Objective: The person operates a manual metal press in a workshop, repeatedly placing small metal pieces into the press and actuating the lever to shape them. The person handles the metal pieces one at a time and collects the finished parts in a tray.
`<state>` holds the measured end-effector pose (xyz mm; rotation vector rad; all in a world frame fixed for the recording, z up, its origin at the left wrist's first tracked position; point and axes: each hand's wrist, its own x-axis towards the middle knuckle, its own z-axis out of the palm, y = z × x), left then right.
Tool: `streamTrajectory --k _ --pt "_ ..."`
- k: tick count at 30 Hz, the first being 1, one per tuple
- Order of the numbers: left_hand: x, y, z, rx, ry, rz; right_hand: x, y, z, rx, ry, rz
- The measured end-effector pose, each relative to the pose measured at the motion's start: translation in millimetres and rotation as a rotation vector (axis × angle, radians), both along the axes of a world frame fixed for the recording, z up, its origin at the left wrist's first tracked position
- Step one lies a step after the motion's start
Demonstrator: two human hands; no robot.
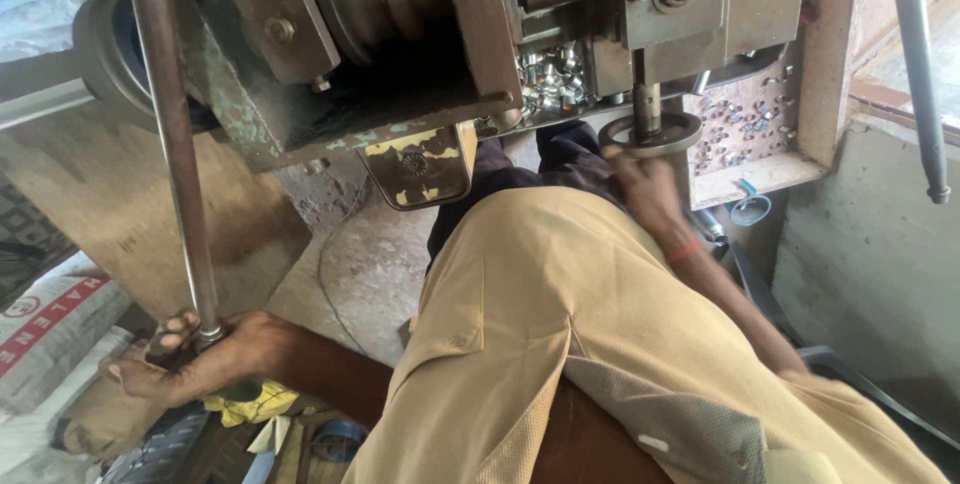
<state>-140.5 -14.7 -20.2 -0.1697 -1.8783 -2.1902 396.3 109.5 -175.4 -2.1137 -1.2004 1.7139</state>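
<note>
My left hand (195,356) is at the lower left, closed around the lower end of a long steel lever rod (175,134) that rises to the top of the picture. My right hand (645,189) reaches forward and holds the rim of a small round metal handwheel (655,132) on a shaft under a worn grey-green machine (400,34). A red band sits on that wrist. My tan shirt (560,324) fills the middle and lower part of the view.
A heap of small shiny metal parts (548,74) lies inside the machine, with more in a tray (745,124) to its right. White sacks (50,334) are at the left. A second rod (915,64) hangs at the right, above a concrete floor (375,264).
</note>
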Motion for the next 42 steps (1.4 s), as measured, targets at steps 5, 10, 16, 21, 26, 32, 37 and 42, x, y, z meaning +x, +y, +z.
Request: streamTrajectory --k 5,10,16,21,26,32,37,42 --pt "0.4 3.2 4.4 0.017 -0.055 0.052 18.0 28.2 2.8 0.232 0.05 0.202" --pt "-0.7 3.9 4.4 -0.003 -0.037 0.027 49.9 30.6 46.5 -0.151 0.059 0.117" --pt "13.8 -5.3 1.4 0.0 -0.006 -0.045 23.9 40.7 2.7 -0.037 -0.032 0.774" --pt "14.9 -1.0 3.7 -0.059 0.061 -0.033 28.8 54.8 -24.0 -0.079 -0.266 0.694" --pt "2.5 12.5 11.8 -0.032 -0.044 0.078 22.1 19.9 -11.4 0.172 0.037 0.44" --pt "7.9 15.3 13.6 -0.016 -0.051 0.074 47.4 21.1 0.6 -0.037 0.207 -0.216" --pt "5.2 14.2 11.7 -0.044 -0.066 0.133 28.7 7.7 -11.3 0.318 0.071 0.274" --pt "0.5 9.8 8.3 -0.081 -0.054 0.112 28.6 -6.0 0.4 0.024 0.077 -0.561"
